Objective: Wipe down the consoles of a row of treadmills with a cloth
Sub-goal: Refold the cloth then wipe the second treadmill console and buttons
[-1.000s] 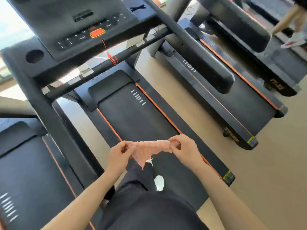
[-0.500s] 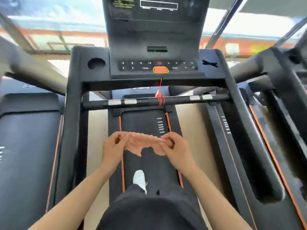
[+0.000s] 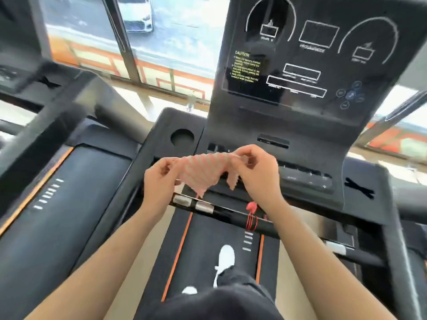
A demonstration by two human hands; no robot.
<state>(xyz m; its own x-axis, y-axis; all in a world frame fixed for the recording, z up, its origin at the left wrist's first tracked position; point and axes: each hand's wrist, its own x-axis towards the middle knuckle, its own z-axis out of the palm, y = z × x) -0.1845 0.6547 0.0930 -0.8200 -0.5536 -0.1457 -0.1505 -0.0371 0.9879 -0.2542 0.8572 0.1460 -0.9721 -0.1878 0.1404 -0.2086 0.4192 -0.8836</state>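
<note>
A pink striped cloth (image 3: 203, 173) was held stretched between the left hand (image 3: 159, 179) and the right hand (image 3: 254, 169), each pinching an upper corner. Just beyond the hands, the treadmill console (image 3: 298, 93) was seen, its button row partly hidden behind the right hand.

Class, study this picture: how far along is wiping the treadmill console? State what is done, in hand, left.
Done: nothing shows as wiped on the console. In hand: the left hand and right hand pinch the pink cloth, stretched between them in front of the buttons. Left: wiping this console, then that of the neighbouring treadmill.
</note>
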